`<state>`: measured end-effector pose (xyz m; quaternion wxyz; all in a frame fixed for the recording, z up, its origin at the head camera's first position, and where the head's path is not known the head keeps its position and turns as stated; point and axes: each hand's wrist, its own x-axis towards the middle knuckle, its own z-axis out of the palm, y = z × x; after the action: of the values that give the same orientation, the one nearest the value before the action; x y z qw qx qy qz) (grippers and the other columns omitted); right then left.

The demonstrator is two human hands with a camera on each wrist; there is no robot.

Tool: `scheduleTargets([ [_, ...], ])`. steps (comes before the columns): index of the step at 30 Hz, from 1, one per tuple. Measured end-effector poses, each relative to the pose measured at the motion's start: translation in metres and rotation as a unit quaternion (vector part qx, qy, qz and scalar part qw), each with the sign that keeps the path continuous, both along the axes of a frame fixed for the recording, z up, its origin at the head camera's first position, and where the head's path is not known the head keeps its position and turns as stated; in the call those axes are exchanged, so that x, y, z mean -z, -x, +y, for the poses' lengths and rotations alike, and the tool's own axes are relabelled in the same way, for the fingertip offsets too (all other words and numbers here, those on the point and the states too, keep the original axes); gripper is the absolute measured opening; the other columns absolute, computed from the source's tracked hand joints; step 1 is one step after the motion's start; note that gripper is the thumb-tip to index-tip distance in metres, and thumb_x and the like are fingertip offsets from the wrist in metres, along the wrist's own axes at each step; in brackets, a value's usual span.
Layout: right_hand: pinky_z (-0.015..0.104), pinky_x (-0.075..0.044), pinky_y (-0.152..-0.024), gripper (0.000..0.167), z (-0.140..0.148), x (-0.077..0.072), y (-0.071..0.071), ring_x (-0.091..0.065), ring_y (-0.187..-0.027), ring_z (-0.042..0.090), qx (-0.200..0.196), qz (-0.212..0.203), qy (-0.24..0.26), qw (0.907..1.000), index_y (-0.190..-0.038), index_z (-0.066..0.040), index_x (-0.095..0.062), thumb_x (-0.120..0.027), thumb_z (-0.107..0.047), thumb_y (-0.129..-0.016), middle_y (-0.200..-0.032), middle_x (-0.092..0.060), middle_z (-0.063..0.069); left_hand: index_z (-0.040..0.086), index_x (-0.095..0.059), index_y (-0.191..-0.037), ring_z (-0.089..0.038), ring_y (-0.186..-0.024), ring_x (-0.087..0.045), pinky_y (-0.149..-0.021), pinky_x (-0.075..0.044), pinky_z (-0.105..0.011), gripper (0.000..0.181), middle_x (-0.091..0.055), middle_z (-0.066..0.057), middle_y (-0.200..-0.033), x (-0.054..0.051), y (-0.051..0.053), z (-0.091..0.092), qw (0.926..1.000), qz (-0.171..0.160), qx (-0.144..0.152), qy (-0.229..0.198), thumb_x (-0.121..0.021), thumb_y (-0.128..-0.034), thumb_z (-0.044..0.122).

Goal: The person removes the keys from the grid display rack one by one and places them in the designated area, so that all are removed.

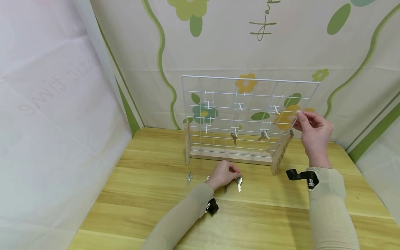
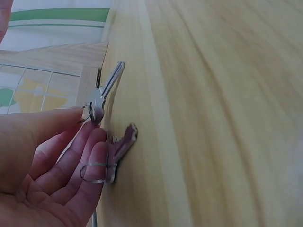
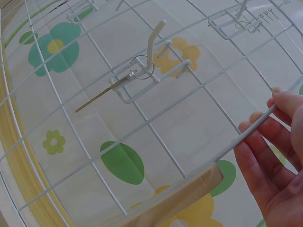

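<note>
My left hand is low over the wooden table, just in front of the rack. Seen from the left wrist, its thumb and a finger pinch the ring of a silver key; a darker key with its own ring lies against the other fingers. My right hand grips the right edge of the white wire grid, thumb on one side and fingers on the other in the right wrist view. One key hangs by its ring on a white hook; another key hangs on the lower middle hook.
A wooden stand holds the grid upright on the table. Several white hooks are fixed on the grid in two rows. A loose key lies left of my left hand, and another shows partly beside the wrist. Patterned cloth hangs behind.
</note>
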<state>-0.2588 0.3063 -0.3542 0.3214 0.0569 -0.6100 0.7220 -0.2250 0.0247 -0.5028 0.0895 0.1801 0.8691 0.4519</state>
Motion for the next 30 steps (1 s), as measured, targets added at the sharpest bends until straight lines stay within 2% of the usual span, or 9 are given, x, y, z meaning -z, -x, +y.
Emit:
scheduleTargets([
  [8, 0.029, -0.057, -0.069, 0.03, 0.0, 0.0, 0.0, -0.072, -0.072, 0.019, -0.002, -0.004, -0.003, 1.0, -0.105, 0.014, -0.071, -0.08, -0.009, -0.088, -0.085, -0.073, 0.014, 0.014, -0.079, -0.08, 0.0, -0.063, -0.058, -0.062, -0.049, -0.017, 0.008, -0.065, 0.017, -0.068, -0.003, -0.003, 0.008, 0.9994, 0.012, 0.015, 0.03, -0.082, -0.0879, 0.014],
  [18, 0.03, -0.057, -0.07, 0.03, -0.002, -0.002, -0.001, -0.072, -0.072, 0.019, -0.003, -0.012, -0.003, 0.9999, -0.105, 0.014, -0.072, -0.08, -0.01, -0.089, -0.084, -0.073, 0.012, 0.013, -0.081, -0.085, 0.0, -0.068, -0.059, -0.065, -0.049, -0.017, 0.005, -0.068, 0.015, -0.075, -0.003, -0.004, 0.011, 0.9986, 0.013, 0.03, 0.042, -0.083, -0.088, 0.016],
  [21, 0.029, -0.057, -0.07, 0.03, -0.002, -0.002, -0.001, -0.072, -0.073, 0.019, -0.002, -0.017, -0.004, 0.9999, -0.105, 0.013, -0.072, -0.08, -0.011, -0.089, -0.085, -0.073, 0.012, 0.012, -0.081, -0.091, 0.001, -0.07, -0.06, -0.067, -0.05, -0.017, 0.005, -0.069, 0.015, -0.078, -0.003, -0.004, 0.009, 0.9991, 0.001, 0.035, 0.023, -0.083, -0.0877, 0.016],
  [25, 0.03, -0.057, -0.07, 0.031, -0.002, -0.001, -0.001, -0.072, -0.074, 0.019, -0.005, -0.023, 0.001, 0.9997, -0.106, 0.012, -0.072, -0.08, -0.012, -0.088, -0.086, -0.073, 0.012, 0.007, -0.08, -0.101, -0.002, -0.072, -0.061, -0.065, -0.052, -0.019, 0.015, -0.068, 0.011, -0.08, -0.006, -0.002, 0.002, 0.9991, -0.008, 0.029, -0.029, -0.082, -0.0883, 0.014],
  [28, 0.03, -0.057, -0.07, 0.031, -0.001, -0.001, 0.0, -0.072, -0.073, 0.019, -0.005, -0.02, 0.002, 0.9998, -0.106, 0.013, -0.072, -0.08, -0.011, -0.088, -0.086, -0.073, 0.012, 0.004, -0.078, -0.105, -0.005, -0.074, -0.062, -0.066, -0.053, -0.02, 0.019, -0.069, 0.007, -0.084, -0.013, 0.002, -0.006, 0.9968, 0.008, 0.002, -0.08, -0.082, -0.0884, 0.013],
  [30, 0.03, -0.057, -0.069, 0.031, 0.0, 0.0, 0.0, -0.072, -0.073, 0.019, -0.003, -0.014, 0.0, 0.9999, -0.106, 0.013, -0.072, -0.08, -0.01, -0.088, -0.086, -0.073, 0.013, 0.004, -0.078, -0.106, -0.006, -0.075, -0.063, -0.068, -0.054, -0.021, 0.021, -0.071, 0.005, -0.087, -0.022, 0.005, -0.012, 0.9931, 0.023, -0.027, -0.112, -0.082, -0.0883, 0.013],
])
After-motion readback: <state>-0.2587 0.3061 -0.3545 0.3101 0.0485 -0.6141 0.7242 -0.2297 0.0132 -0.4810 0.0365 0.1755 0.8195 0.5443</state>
